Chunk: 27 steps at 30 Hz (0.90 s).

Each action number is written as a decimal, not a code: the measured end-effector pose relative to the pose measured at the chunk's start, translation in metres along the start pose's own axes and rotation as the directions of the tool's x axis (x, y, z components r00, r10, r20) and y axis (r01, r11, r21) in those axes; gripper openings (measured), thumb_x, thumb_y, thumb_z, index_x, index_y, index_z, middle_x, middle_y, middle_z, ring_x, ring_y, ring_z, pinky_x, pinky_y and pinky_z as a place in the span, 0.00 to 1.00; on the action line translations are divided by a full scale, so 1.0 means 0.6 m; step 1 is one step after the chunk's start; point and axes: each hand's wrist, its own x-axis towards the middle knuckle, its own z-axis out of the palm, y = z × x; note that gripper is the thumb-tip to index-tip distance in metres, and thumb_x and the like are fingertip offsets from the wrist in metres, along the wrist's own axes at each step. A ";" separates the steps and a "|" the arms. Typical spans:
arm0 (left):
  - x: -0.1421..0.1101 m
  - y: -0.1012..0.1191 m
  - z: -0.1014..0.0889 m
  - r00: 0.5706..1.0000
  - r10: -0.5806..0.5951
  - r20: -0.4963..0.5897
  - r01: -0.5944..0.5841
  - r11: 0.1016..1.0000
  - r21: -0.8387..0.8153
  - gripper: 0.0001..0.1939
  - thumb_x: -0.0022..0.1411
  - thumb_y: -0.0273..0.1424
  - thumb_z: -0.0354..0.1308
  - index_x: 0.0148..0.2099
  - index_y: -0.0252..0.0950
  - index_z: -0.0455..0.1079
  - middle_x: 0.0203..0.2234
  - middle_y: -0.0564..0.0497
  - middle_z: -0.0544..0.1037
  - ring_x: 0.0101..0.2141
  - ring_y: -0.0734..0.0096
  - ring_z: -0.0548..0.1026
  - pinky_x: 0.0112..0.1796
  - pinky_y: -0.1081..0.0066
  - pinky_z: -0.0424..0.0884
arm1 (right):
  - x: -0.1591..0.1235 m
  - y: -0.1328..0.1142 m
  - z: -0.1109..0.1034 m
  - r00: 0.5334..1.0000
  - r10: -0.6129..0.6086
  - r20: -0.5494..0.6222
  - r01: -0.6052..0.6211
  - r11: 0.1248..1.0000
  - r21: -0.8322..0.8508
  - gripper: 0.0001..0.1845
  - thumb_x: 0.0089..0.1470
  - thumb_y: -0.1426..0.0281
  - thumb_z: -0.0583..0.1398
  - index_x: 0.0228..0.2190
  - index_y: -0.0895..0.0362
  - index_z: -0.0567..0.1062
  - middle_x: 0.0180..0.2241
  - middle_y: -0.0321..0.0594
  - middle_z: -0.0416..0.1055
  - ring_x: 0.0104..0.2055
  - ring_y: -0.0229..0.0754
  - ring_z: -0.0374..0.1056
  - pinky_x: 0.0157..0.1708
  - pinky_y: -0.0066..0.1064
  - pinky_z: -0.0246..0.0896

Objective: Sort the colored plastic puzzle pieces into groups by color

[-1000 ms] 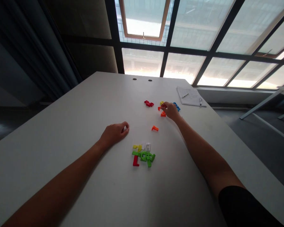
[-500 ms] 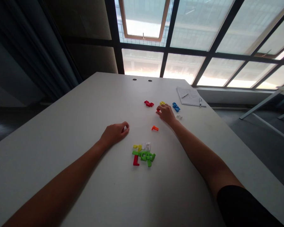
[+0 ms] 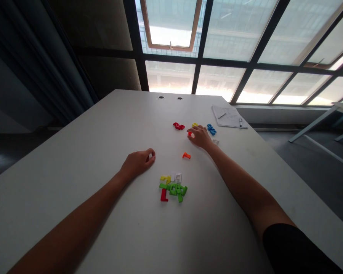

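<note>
On the far half of the white table (image 3: 103,125), an orange piece (image 3: 189,134) is partly covered by the fingertips of the right hand (image 3: 198,136); the fingers are bent down over it, and whether it is pinched or only touched cannot be told. Just beyond that hand, a yellow piece (image 3: 194,125) is half hidden, blue pieces (image 3: 211,129) are seen to the right, and red pieces (image 3: 178,126) are seen to the left. A white piece (image 3: 215,142) is partly screened by the right wrist. Nearer, a second orange piece (image 3: 186,155) is set apart between the two hands. The left hand (image 3: 138,160) is rested on the tabletop, its thumb and forefinger curved toward each other in a ring; whether the tips are pressed together cannot be told. Closer still, green pieces (image 3: 173,189) are gathered in a cluster, edged by a small yellow piece (image 3: 165,179) and clear-white pieces (image 3: 178,177) on the far side and by an L-shaped red piece (image 3: 164,195) on the near left. At the far right, written-on paper (image 3: 230,116) is topped by a pen (image 3: 221,115). The far side is bounded by framed windows (image 3: 225,30).
</note>
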 end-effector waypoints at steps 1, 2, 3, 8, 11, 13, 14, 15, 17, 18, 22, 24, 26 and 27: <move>0.000 0.000 0.000 1.000 0.001 0.000 -0.001 1.000 0.001 0.15 0.70 0.45 0.49 0.46 0.45 0.73 0.29 0.53 0.80 0.29 0.64 0.77 0.30 0.68 0.60 | 0.000 0.002 -0.001 1.000 -0.013 0.016 0.013 1.000 0.007 0.17 0.66 0.66 0.62 0.53 0.53 0.82 0.56 0.49 0.78 0.61 0.58 0.66 0.57 0.48 0.58; 0.000 0.000 0.000 1.000 0.001 -0.001 -0.001 1.000 0.002 0.15 0.70 0.45 0.49 0.46 0.45 0.73 0.29 0.53 0.81 0.29 0.64 0.77 0.30 0.68 0.60 | -0.001 0.005 -0.003 0.999 -0.028 0.037 0.027 0.999 0.017 0.16 0.66 0.65 0.62 0.52 0.52 0.83 0.57 0.48 0.78 0.62 0.59 0.65 0.58 0.49 0.57; -0.001 0.000 -0.001 1.000 0.001 -0.001 -0.001 1.000 0.003 0.15 0.70 0.45 0.49 0.46 0.45 0.73 0.29 0.53 0.81 0.29 0.64 0.77 0.30 0.68 0.60 | -0.001 0.008 -0.005 0.997 -0.039 0.061 0.038 0.999 0.026 0.16 0.65 0.65 0.62 0.51 0.52 0.83 0.58 0.47 0.77 0.63 0.59 0.64 0.59 0.50 0.57; -0.001 0.002 -0.003 1.000 -0.001 0.000 0.001 1.000 0.016 0.16 0.71 0.45 0.50 0.46 0.45 0.74 0.29 0.53 0.82 0.30 0.63 0.78 0.30 0.69 0.63 | -0.003 0.030 -0.011 0.992 -0.036 0.117 0.031 0.999 0.041 0.14 0.63 0.62 0.64 0.47 0.51 0.85 0.57 0.45 0.79 0.65 0.61 0.63 0.60 0.52 0.55; -0.001 0.002 -0.003 1.000 0.004 -0.001 -0.004 1.000 0.019 0.16 0.71 0.45 0.50 0.47 0.45 0.74 0.30 0.53 0.82 0.30 0.63 0.78 0.31 0.69 0.64 | -0.005 0.043 -0.011 0.993 -0.032 0.110 0.028 0.999 0.037 0.13 0.63 0.62 0.65 0.46 0.51 0.85 0.56 0.45 0.79 0.64 0.61 0.64 0.59 0.50 0.55; 0.000 0.001 -0.002 1.000 0.009 -0.002 -0.009 1.000 0.016 0.16 0.71 0.45 0.50 0.47 0.45 0.74 0.29 0.53 0.82 0.29 0.63 0.78 0.31 0.68 0.64 | -0.007 0.048 -0.010 0.993 -0.037 0.115 0.034 0.999 0.029 0.14 0.62 0.62 0.65 0.46 0.51 0.85 0.55 0.46 0.80 0.63 0.60 0.65 0.59 0.49 0.55; 0.000 0.001 -0.001 1.000 0.011 -0.002 -0.011 1.000 0.013 0.16 0.71 0.45 0.50 0.47 0.45 0.74 0.29 0.53 0.81 0.29 0.63 0.78 0.31 0.68 0.64 | -0.008 0.049 -0.010 0.992 -0.041 0.119 0.039 0.999 0.024 0.14 0.62 0.62 0.65 0.47 0.51 0.85 0.54 0.46 0.80 0.62 0.60 0.65 0.58 0.48 0.55; 0.000 0.000 -0.001 1.000 0.013 -0.003 -0.013 1.000 0.010 0.16 0.70 0.45 0.49 0.47 0.45 0.74 0.29 0.53 0.81 0.29 0.63 0.77 0.31 0.68 0.63 | -0.009 0.050 -0.010 0.992 -0.043 0.122 0.040 0.999 0.019 0.14 0.62 0.63 0.65 0.47 0.51 0.85 0.54 0.46 0.80 0.62 0.60 0.65 0.58 0.47 0.55; 0.000 0.000 -0.001 1.000 0.014 -0.005 -0.014 1.000 0.008 0.16 0.70 0.45 0.49 0.47 0.45 0.74 0.29 0.53 0.81 0.29 0.63 0.77 0.30 0.68 0.63 | -0.010 0.050 -0.011 0.992 -0.037 0.122 0.036 0.999 0.012 0.15 0.61 0.64 0.65 0.49 0.51 0.85 0.54 0.47 0.79 0.61 0.60 0.66 0.58 0.47 0.56; 0.000 0.000 -0.001 1.000 0.013 -0.006 -0.013 1.000 0.007 0.15 0.70 0.45 0.49 0.46 0.44 0.74 0.29 0.53 0.81 0.29 0.63 0.77 0.30 0.68 0.62 | -0.011 0.049 -0.011 0.992 -0.033 0.122 0.031 0.999 0.011 0.15 0.61 0.64 0.65 0.49 0.51 0.85 0.54 0.46 0.79 0.61 0.60 0.66 0.58 0.47 0.56; 0.001 0.001 -0.002 1.000 0.012 0.000 -0.012 1.000 0.004 0.15 0.70 0.45 0.49 0.46 0.44 0.73 0.29 0.53 0.81 0.29 0.63 0.77 0.30 0.69 0.60 | -0.011 0.048 -0.015 0.991 -0.028 0.132 0.025 1.000 0.018 0.14 0.59 0.65 0.67 0.47 0.50 0.85 0.54 0.46 0.79 0.61 0.60 0.66 0.58 0.47 0.56; 0.001 0.002 -0.003 1.000 0.012 0.003 -0.012 1.000 0.005 0.15 0.70 0.45 0.49 0.46 0.45 0.73 0.29 0.53 0.81 0.29 0.63 0.77 0.30 0.69 0.60 | -0.012 0.048 -0.017 0.990 -0.027 0.138 0.023 0.999 0.029 0.14 0.59 0.63 0.67 0.46 0.51 0.85 0.54 0.46 0.79 0.61 0.60 0.66 0.58 0.47 0.56; 0.001 0.001 -0.003 1.000 0.015 0.003 -0.015 1.000 0.006 0.15 0.70 0.45 0.49 0.46 0.45 0.73 0.29 0.53 0.81 0.29 0.63 0.77 0.30 0.68 0.60 | -0.012 0.048 -0.018 0.990 -0.025 0.141 0.020 0.999 0.036 0.13 0.59 0.62 0.67 0.45 0.51 0.85 0.54 0.46 0.79 0.61 0.60 0.65 0.57 0.47 0.57; 0.001 0.001 -0.003 1.000 0.017 0.002 -0.017 1.000 0.005 0.15 0.71 0.45 0.49 0.46 0.45 0.73 0.29 0.53 0.81 0.29 0.63 0.77 0.30 0.68 0.61 | -0.012 0.048 -0.018 0.990 -0.026 0.142 0.020 0.999 0.039 0.13 0.59 0.61 0.68 0.45 0.50 0.85 0.54 0.45 0.79 0.61 0.60 0.65 0.57 0.47 0.57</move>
